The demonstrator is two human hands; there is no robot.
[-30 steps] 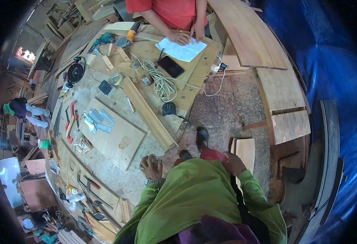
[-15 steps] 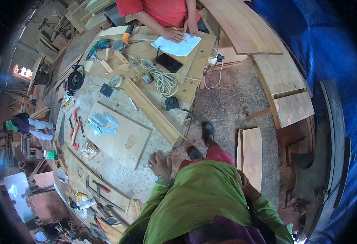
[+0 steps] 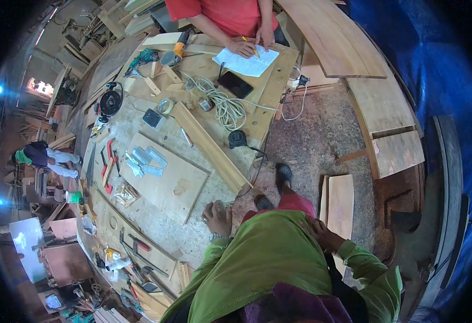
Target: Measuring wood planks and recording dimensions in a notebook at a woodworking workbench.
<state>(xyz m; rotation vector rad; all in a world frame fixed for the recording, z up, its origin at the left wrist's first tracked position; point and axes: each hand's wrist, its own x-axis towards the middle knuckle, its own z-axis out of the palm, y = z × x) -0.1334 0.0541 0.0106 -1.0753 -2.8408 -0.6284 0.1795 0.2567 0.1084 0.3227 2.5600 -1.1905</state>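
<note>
Because the pale wooden panel (image 3: pixel 179 171) looks thin and flat, it should prove stiff and fairly light, best gripped by two opposite edges, though the loose metal pieces (image 3: pixel 152 170) on it would likely slide if it tipped. It lies on the workbench (image 3: pixel 163 238), one corner toward the near edge. Just beside that corner the left hand (image 3: pixel 218 218) rests near the bench's edge, empty, fingers loosely curled. The right hand (image 3: pixel 322 235) lies against the green shirt (image 3: pixel 268 242) at the hip; whether it pinches cloth, I cannot tell. Right of the panel runs a long wooden strip (image 3: pixel 210 146), and toward the bench's far right corner a co-worker's hand (image 3: pixel 243 49) holds a yellow pencil (image 3: pixel 256 53) over paper (image 3: pixel 249 64).
</note>
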